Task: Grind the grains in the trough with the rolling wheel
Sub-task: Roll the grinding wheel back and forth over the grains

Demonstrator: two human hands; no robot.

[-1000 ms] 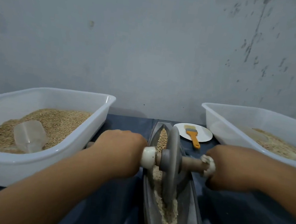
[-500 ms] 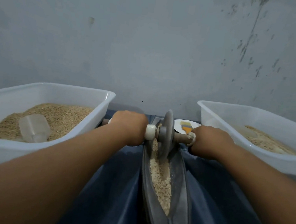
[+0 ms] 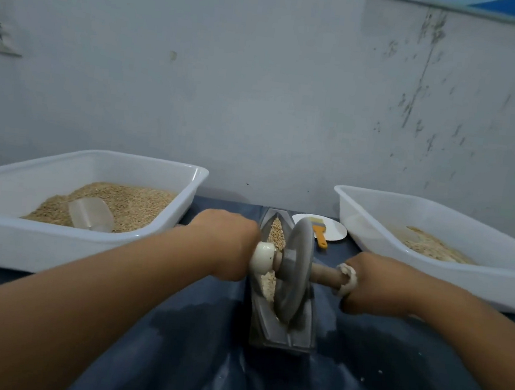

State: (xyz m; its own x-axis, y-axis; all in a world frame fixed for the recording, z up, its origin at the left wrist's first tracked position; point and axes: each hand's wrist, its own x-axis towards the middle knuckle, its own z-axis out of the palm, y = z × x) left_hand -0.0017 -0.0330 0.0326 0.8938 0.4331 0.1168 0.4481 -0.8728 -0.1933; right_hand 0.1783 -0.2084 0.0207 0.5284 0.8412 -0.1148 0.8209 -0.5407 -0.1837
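A grey boat-shaped trough [image 3: 308, 336] lies lengthwise on the dark blue cloth, with pale grains [image 3: 276, 235] along its groove. The grey rolling wheel [image 3: 294, 270] stands upright in the trough's near half. A wooden axle [image 3: 324, 273] with white end caps runs through it. My left hand [image 3: 225, 242] grips the axle's left end and my right hand [image 3: 377, 283] grips its right end, both fists curled round the handle. The grains under the wheel are mostly hidden.
A white tub [image 3: 163, 232] of grain with a clear scoop [image 3: 90, 214] stands at the left. Another white tub [image 3: 354, 233] with a thin layer of ground grain is at the right. Behind the trough, a white plate [image 3: 336, 231] carries an orange-handled brush [image 3: 320, 236]. The wall is close behind.
The wheel rolled from the trough's near part to the far end and has come back toward me. Both hands kept their grip on the axle.
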